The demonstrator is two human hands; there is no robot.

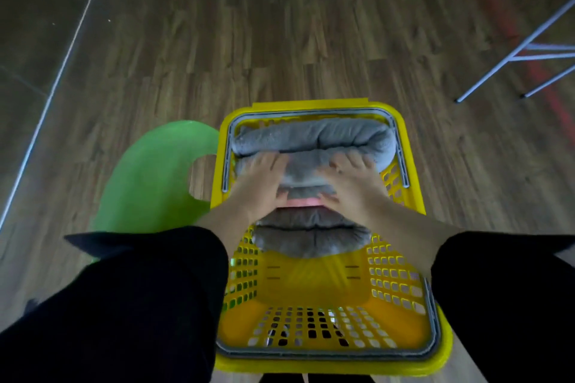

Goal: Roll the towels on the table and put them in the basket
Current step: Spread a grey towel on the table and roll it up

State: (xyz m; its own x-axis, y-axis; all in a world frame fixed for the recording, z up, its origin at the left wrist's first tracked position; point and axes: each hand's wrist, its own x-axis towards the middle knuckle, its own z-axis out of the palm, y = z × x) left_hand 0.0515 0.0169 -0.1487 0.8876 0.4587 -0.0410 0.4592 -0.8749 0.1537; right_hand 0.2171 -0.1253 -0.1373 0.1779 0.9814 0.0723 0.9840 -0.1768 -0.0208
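green plastic chair (pixel 149 177) left | metal frame legs (pixel 522 50) upper right | wood floor (pixel 280 40)

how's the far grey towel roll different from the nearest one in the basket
The far towel roll lies against the basket's far wall; the near towel roll lies mid-basket, with bare floor before it. The far one shows its full length; the near one's ends hide behind the forearms. The left hand and right hand grip the middle towel roll, fingertips reaching the far one. Both are grey, rolled, crosswise.
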